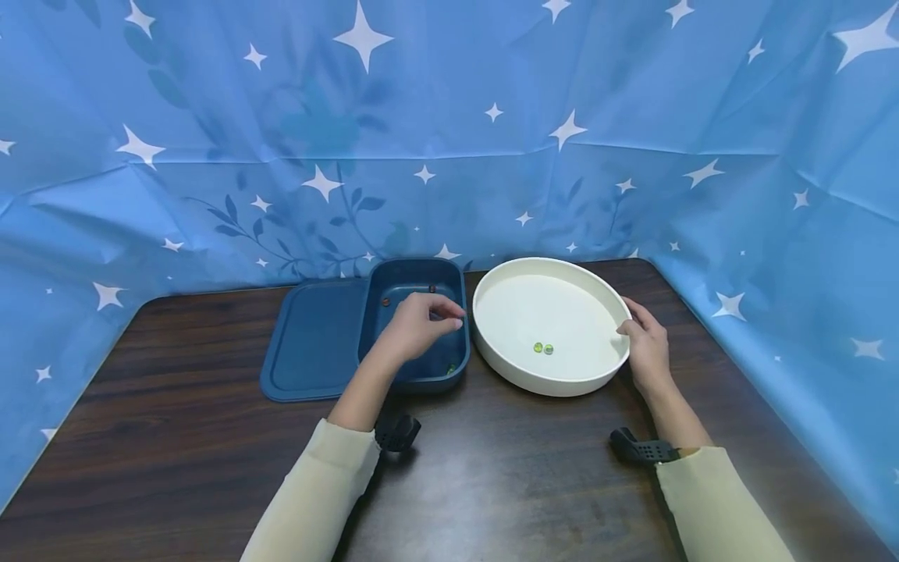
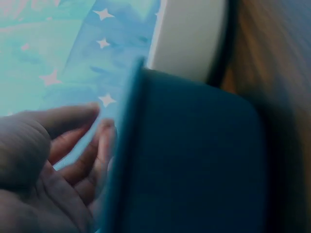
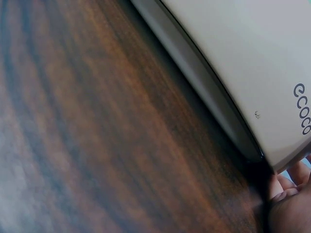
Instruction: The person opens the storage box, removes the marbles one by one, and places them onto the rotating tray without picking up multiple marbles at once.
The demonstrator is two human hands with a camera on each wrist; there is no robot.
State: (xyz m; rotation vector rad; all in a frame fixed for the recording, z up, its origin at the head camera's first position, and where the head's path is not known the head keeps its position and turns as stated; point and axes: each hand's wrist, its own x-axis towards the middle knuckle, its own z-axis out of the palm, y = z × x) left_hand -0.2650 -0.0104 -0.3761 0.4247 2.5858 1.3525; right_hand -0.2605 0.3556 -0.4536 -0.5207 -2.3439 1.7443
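Note:
My left hand [image 1: 416, 326] hovers over the dark blue box [image 1: 414, 382], near its right side. Thumb and fingers are loosely bent, and a gap with nothing in it shows between their tips in the left wrist view. Two small reddish-brown marbles [image 1: 385, 302] and a green marble [image 1: 451, 368] lie in the box. With the thumb over the rim and the fingers outside, my right hand [image 1: 648, 347] grips the right edge of the round white tray [image 1: 541, 300]. Two greenish marbles [image 1: 538, 347] sit side by side on the tray's floor.
A flat blue lid [image 1: 312, 339] lies left of the box, against its side. Box and tray stand close together near the back edge of the dark wooden table [image 1: 506, 468]. Behind them hangs a blue curtain [image 1: 449, 117] with white stars.

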